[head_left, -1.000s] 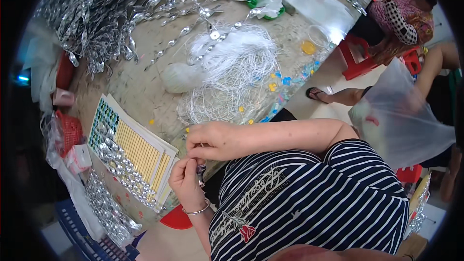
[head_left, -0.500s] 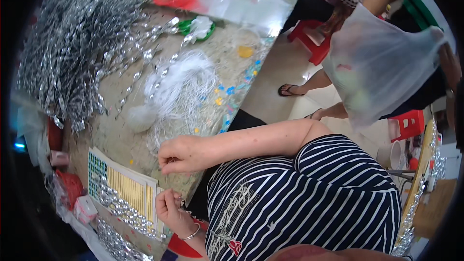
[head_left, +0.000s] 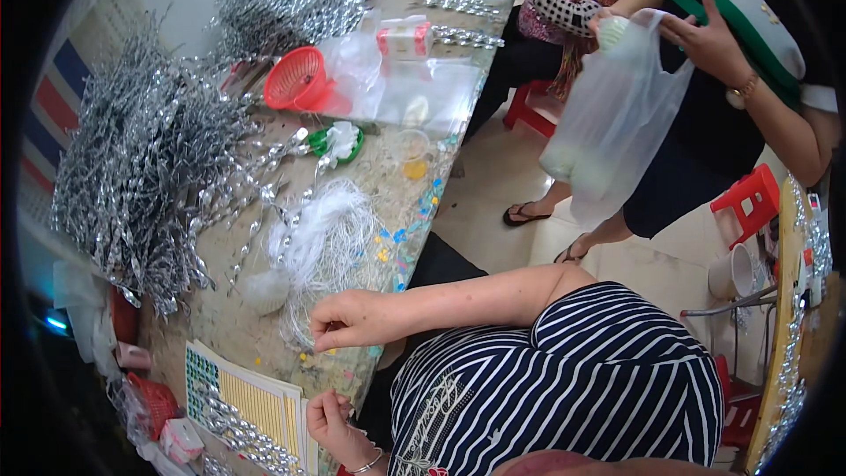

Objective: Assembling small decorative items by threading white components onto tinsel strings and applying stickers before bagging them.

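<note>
My right hand (head_left: 352, 319), the upper one, is over the table's near edge with its fingers pinched together. My left hand (head_left: 333, 423), with a bracelet on the wrist, is lower in the picture, its fingers curled closed. Anything in either pinch is too small to make out. Just beyond my right hand lies a loose bundle of white threads (head_left: 339, 234), with a pale rounded lump (head_left: 264, 293) beside it. Near my left hand is a sheet with yellow strips (head_left: 251, 401) and rows of green dots; twisted silver tinsel strands (head_left: 242, 434) lie across it.
Piles of silver tinsel (head_left: 150, 185) cover the table's far side. A red basket (head_left: 295, 78) and a green dish (head_left: 339, 143) stand farther along. A standing person holds a translucent plastic bag (head_left: 608, 123); another sits behind. Red stools (head_left: 747, 201) stand on the floor.
My view has tilted up, so the scene sits lower and more of the table's far end shows. The bag has swung upright in the standing person's hands. My hands stay pinched.
</note>
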`<move>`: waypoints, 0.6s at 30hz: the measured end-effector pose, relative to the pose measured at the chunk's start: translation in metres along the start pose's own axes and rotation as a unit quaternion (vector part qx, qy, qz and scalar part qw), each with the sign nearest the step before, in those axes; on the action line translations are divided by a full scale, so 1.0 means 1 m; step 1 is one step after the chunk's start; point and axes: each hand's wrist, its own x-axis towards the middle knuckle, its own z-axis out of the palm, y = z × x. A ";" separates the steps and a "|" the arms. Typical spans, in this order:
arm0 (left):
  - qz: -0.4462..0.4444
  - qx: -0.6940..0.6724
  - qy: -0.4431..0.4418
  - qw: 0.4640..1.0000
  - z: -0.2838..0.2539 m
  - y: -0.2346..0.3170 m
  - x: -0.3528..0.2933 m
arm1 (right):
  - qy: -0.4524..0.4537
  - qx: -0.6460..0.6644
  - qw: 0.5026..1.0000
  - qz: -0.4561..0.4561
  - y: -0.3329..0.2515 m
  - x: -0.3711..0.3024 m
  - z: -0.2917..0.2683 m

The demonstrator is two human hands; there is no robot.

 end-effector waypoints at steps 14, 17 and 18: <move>-0.028 0.027 -0.026 0.999 0.014 0.005 -0.004 | -0.005 0.023 1.000 0.008 0.011 0.000 -0.008; -0.045 0.021 -0.034 0.998 0.009 0.002 -0.002 | -0.010 0.036 0.999 0.019 0.017 0.003 -0.009; -0.045 0.021 -0.033 0.998 0.009 0.001 -0.002 | -0.010 0.036 0.999 0.018 0.017 0.003 -0.010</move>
